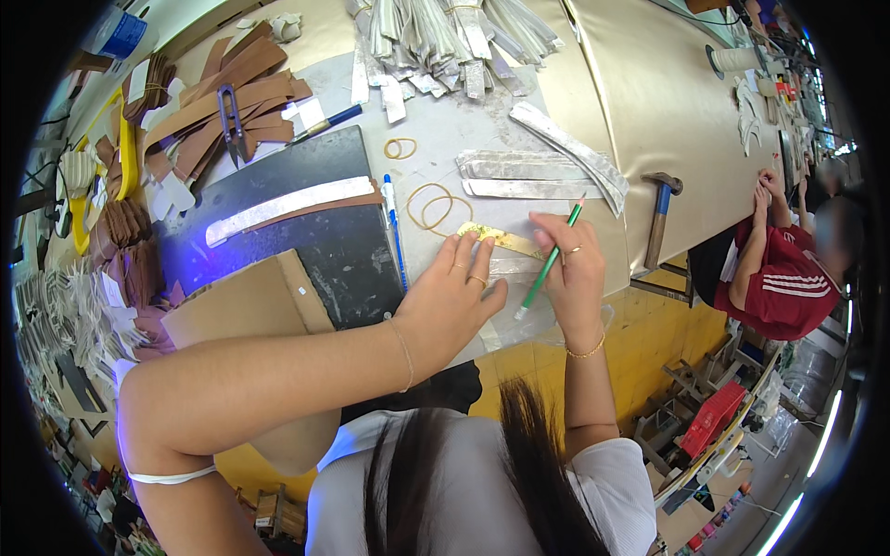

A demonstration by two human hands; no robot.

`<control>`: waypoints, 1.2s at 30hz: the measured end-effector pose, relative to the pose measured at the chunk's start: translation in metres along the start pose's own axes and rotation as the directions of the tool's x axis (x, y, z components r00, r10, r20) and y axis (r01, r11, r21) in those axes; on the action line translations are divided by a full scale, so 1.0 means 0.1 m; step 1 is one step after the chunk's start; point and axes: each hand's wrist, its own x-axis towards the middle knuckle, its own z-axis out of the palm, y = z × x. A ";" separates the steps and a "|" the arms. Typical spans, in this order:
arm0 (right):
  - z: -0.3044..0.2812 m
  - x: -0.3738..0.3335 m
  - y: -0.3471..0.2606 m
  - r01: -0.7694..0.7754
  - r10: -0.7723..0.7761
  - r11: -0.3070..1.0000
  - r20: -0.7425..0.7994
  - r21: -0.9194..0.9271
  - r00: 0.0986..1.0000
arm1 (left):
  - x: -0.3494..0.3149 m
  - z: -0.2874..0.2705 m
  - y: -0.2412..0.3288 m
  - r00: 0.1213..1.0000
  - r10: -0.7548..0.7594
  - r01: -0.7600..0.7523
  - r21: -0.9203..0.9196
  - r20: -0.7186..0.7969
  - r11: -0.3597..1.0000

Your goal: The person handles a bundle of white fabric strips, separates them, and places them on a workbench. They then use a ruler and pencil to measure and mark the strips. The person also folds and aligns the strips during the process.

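Note:
A narrow yellowish strip with a speckled pattern [508, 239] lies on the grey work surface in front of me. My left hand [445, 298] lies on its left end, fingers extended and pressing down. At the strip's right end is my right hand [577, 278], its fingers closed around a green pencil [554, 255]. The pencil's reddish tip points up and away, its pale end toward me. Just nearer than the yellow strip, a silvery strip [514, 267] shows between my hands. Loose tan rubber bands [436, 206] rest beyond my left fingers.
Several silvery strips [533, 165] lie farther off, below a large bundle [426, 37]. A hammer [660, 208] lies at right. On the left are a black board [343, 269] with a white-topped strip, a blue pen [394, 222], thread snips [230, 116] and brown strips. A person in red [774, 278] sits at right.

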 end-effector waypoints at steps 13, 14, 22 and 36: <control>-0.01 -0.14 0.08 -0.049 0.069 0.993 0.182 -0.111 0.981 | -0.10 -0.11 0.13 0.993 0.101 -0.103 0.019 0.067 0.995; -0.01 -0.12 0.06 -0.033 0.052 0.993 0.172 -0.113 0.984 | -0.10 -0.10 0.13 0.993 0.102 -0.104 0.024 0.067 0.994; -0.13 -0.04 0.05 -0.109 0.099 0.994 0.289 0.019 0.952 | -0.09 -0.06 0.14 0.988 0.115 -0.121 0.058 0.098 0.991; -0.59 1.06 0.43 -0.354 0.325 0.935 0.350 0.023 0.879 | -0.09 -0.09 0.13 0.988 0.120 -0.124 0.042 0.099 0.991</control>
